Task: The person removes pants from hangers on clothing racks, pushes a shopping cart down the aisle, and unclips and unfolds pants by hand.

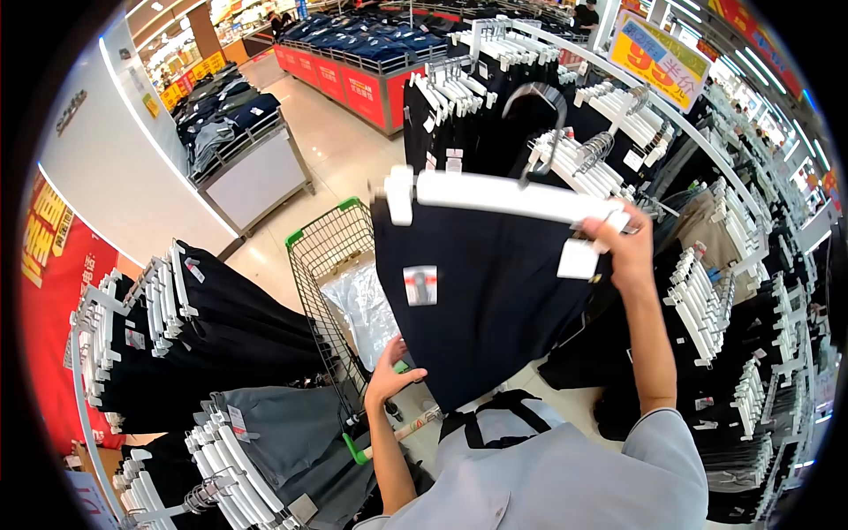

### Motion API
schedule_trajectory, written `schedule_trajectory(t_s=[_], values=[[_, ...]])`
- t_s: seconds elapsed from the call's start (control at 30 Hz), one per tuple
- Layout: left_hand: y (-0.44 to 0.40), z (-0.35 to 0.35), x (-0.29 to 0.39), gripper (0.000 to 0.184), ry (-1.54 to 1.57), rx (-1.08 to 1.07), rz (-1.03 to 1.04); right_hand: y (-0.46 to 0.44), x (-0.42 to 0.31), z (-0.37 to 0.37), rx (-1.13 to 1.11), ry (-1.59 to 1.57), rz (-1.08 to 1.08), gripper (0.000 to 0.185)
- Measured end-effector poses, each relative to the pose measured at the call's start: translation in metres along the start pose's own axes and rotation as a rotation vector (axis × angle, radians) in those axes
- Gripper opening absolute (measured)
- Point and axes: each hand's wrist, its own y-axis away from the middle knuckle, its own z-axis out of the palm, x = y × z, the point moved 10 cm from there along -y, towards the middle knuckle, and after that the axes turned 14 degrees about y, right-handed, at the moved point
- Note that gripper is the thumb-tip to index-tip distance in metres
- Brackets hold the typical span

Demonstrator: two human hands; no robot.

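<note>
In front of me hang dark navy trousers (495, 291) on a white clip hanger (503, 192) with a dark hook. My right hand (625, 243) is closed around the hanger's right end, beside a white tag (578, 260). A small label with a picture (420, 285) is stuck on the trousers' left side. Lower down, my left hand (392, 375) is open with thumb and fingers apart, near the trousers' lower left edge. Behind that hand stands a wire shopping cart (300, 256) with green corners, holding a clear plastic-wrapped pack (360, 305).
Racks of black trousers (238, 305) and grey trousers (283, 424) stand at left. More hangers (698, 309) crowd the curved rack at right. A yellow price sign (658, 57) hangs above. Farther back are a red-sided bin (340, 84) of folded clothes and a display table (256, 168).
</note>
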Motion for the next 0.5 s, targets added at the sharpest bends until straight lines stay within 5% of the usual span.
schedule_trajectory(t_s=[0.07, 0.23, 0.3, 0.43, 0.47, 0.5], values=[[-0.004, 0.043, -0.022, 0.095, 0.201, -0.284, -0.247, -0.008, -0.031, -0.028, 0.077, -0.036, -0.054, 0.027], [-0.008, 0.117, -0.008, 0.084, 0.166, -0.503, -0.385, -0.035, -0.090, -0.105, 0.200, -0.063, -0.169, 0.032], [-0.013, 0.147, 0.034, 0.082, -0.089, -0.482, 0.018, -0.045, -0.114, -0.137, 0.219, -0.047, -0.217, 0.033], [-0.027, 0.185, 0.016, 0.077, -0.158, -0.401, -0.019, -0.060, -0.144, -0.207, 0.238, -0.003, -0.328, 0.034], [-0.028, 0.199, 0.027, 0.055, -0.215, -0.407, 0.026, -0.062, -0.148, -0.238, 0.297, 0.009, -0.355, 0.034], [-0.033, 0.207, 0.026, 0.055, -0.215, -0.402, 0.021, -0.062, -0.152, -0.269, 0.351, 0.021, -0.382, 0.034]])
